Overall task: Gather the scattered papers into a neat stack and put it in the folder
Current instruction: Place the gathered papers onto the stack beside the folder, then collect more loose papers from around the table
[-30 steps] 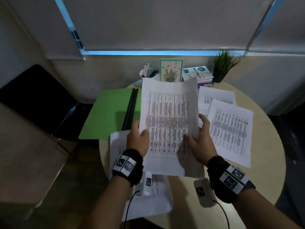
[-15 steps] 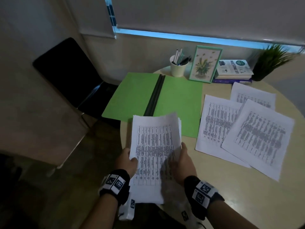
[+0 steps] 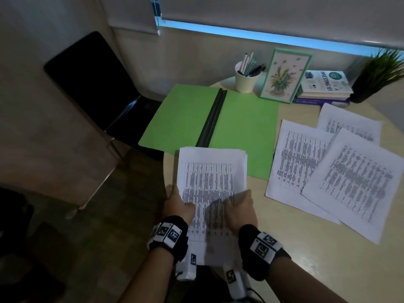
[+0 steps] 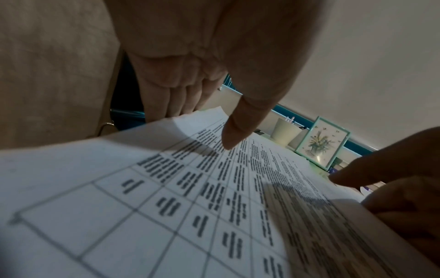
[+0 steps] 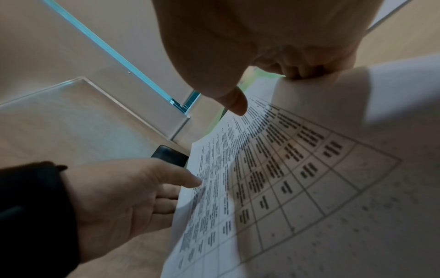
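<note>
Rectangular printed paper stack [image 3: 211, 178], flat

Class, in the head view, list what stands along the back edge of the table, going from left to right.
pen cup → framed flower picture → stack of books → potted plant

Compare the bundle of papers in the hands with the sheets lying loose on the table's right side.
The held stack is gripped by the left hand and right hand; the loose sheets lie untouched. The held stack is roughly squared, while the loose sheets are fanned and overlapping. The held stack overlaps the green folder; the loose sheets lie beside it. Both carry printed tables.
</note>
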The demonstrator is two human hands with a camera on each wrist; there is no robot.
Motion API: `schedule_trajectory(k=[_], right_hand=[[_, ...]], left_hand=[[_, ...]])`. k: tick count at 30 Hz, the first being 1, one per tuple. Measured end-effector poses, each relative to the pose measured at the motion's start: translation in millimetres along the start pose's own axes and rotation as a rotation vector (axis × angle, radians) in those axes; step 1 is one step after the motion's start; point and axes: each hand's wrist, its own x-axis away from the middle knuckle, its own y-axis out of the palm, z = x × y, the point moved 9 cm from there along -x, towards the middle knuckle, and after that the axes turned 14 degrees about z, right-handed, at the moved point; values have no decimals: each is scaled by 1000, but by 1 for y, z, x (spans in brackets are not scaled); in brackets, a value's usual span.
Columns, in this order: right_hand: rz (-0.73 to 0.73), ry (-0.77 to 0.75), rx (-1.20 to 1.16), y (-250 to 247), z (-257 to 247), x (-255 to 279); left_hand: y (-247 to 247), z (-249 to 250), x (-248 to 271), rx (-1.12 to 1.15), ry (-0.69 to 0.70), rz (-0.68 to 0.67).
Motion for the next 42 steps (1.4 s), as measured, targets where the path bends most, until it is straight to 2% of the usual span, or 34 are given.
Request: schedule_trajectory(k=[6, 10, 13, 17, 20, 25, 28, 30, 33, 36, 39, 42], right_hand=[[-8, -1, 20, -5, -3, 0], [20, 13, -43, -30, -6, -13], [64, 41, -101, -66, 3, -29], [233, 113, -253, -141, 35, -61], [353, 187, -350, -204, 71, -87], [499, 330, -305, -287, 153, -131], [570, 443, -140, -317, 206, -149], [520, 473, 7, -321, 228, -163], [417, 403, 261, -316, 230, -181], [355, 366, 266, -303, 217, -192], [284, 371, 223, -292, 209, -197], [274, 292, 201, -289, 208, -195]], left_hand=[[6, 4, 0, -6, -42, -21], [-1, 19, -2, 47, 27, 56], [-15, 65, 18, 67, 112, 114], [5, 153, 65, 266, 269, -15], [45, 223, 107, 338, 367, -176], [136, 287, 138, 241, 401, -268], [185, 293, 130, 135, 378, -243], [199, 283, 109, 16, 327, -121], [207, 258, 81, -188, 188, 5], [216, 249, 79, -271, 200, 29], [225, 241, 88, -234, 170, 43], [233, 238, 99, -283, 185, -2]])
